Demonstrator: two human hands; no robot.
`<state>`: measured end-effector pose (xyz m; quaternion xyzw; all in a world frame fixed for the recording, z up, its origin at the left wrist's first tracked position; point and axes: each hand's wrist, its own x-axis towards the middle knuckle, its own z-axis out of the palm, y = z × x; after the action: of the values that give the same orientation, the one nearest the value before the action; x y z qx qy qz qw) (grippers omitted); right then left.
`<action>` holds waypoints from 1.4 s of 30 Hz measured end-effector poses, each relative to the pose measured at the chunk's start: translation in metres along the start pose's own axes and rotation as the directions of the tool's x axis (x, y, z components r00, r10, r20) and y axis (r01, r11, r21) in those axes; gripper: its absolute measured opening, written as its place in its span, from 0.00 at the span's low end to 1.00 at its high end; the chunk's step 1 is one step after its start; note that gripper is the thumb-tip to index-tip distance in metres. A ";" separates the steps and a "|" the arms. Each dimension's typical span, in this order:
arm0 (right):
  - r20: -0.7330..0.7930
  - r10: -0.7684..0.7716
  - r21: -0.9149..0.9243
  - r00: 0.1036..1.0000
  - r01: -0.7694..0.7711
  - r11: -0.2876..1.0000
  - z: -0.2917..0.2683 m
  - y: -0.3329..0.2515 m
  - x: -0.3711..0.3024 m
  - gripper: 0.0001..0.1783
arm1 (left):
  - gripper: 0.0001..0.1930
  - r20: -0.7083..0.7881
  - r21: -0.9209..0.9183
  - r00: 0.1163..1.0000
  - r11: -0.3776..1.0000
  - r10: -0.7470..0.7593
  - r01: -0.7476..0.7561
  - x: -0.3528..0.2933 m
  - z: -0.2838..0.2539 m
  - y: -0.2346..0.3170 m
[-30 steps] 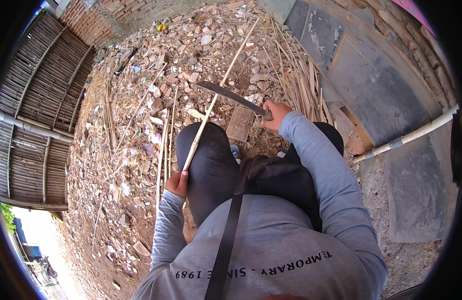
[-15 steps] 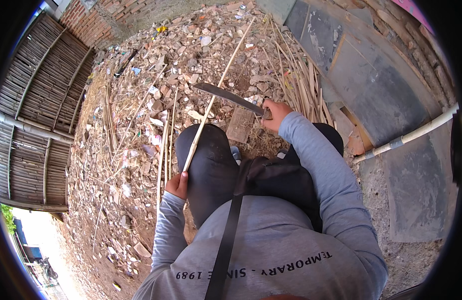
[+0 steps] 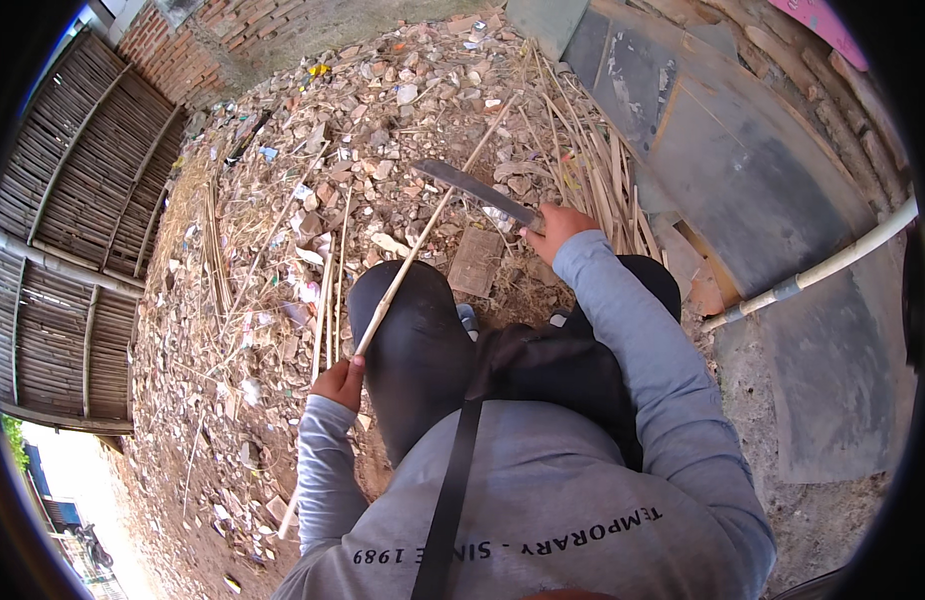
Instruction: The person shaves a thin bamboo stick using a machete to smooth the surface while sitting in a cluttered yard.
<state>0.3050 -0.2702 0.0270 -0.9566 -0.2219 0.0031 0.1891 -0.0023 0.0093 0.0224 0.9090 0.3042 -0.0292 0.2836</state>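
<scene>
My left hand (image 3: 340, 382) is closed round a long, thin, pale bamboo strip (image 3: 406, 270) beside my left knee. The strip slants up and away to the right, passing over that knee. In my right hand (image 3: 561, 230) is the handle of a machete (image 3: 483, 192), with the dark blade pointing left. The blade crosses the strip beyond my knees; whether its edge touches the strip I cannot tell. A pale strip end (image 3: 288, 515) shows beside my left forearm, which hides whether it belongs to the held strip.
Rubble and litter (image 3: 273, 270) cover the ground. Split bamboo strips (image 3: 608, 175) lie at the far right, and more strips (image 3: 329, 290) lie left of my knee. Dark sheets (image 3: 733, 190) and a pale pole (image 3: 833, 265) are to the right. A bamboo-slat wall (image 3: 73, 200) stands left.
My left hand has moved a little left, and the strip has slid back toward me, its far tip nearer. My right hand and the machete have shifted slightly right.
</scene>
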 end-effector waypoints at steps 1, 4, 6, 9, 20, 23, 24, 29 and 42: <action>0.000 -0.004 -0.001 1.000 0.004 1.000 -0.001 0.000 0.000 0.21 | 0.33 0.013 0.015 1.000 1.000 -0.019 0.019 0.000 -0.006 0.001; 0.115 -0.029 -0.034 0.993 0.033 0.999 -0.003 -0.002 0.000 0.20 | 0.32 -0.016 0.080 0.999 0.996 0.037 -0.035 0.001 0.006 0.002; 0.118 -0.175 0.037 0.978 0.171 0.984 0.006 -0.006 -0.005 0.19 | 0.30 -0.100 0.094 0.993 0.994 0.059 -0.050 -0.004 0.021 0.009; 0.149 -0.196 0.082 0.969 0.186 0.979 0.003 -0.010 0.001 0.18 | 0.31 -0.231 0.045 0.970 0.997 0.071 -0.062 -0.006 0.038 0.004; 0.227 -0.263 0.083 0.938 0.251 0.965 0.003 -0.003 -0.002 0.18 | 0.30 -0.015 0.027 0.998 0.997 0.068 -0.068 -0.002 0.013 0.011; 0.279 -0.371 0.051 0.886 0.372 0.927 0.011 0.003 -0.001 0.17 | 0.29 0.000 0.077 0.996 0.993 0.085 -0.085 -0.001 0.008 0.008; 0.277 -0.326 0.096 0.904 0.312 0.945 0.014 0.010 0.003 0.17 | 0.28 -0.013 0.104 0.996 0.991 0.087 -0.085 0.000 0.009 0.011; 0.210 -0.123 0.152 0.970 0.092 0.984 0.021 0.025 0.019 0.18 | 0.29 -0.044 0.059 0.996 0.996 0.073 -0.071 0.003 0.020 0.002; 0.233 -0.258 0.126 0.938 0.234 0.964 0.018 0.014 0.011 0.18 | 0.29 -0.088 0.118 0.996 0.993 0.033 -0.023 0.003 0.024 0.005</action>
<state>0.3189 -0.2707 0.0060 -0.9032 -0.3611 0.1094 0.2047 0.0057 -0.0055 0.0042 0.9286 0.3016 -0.0023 0.2163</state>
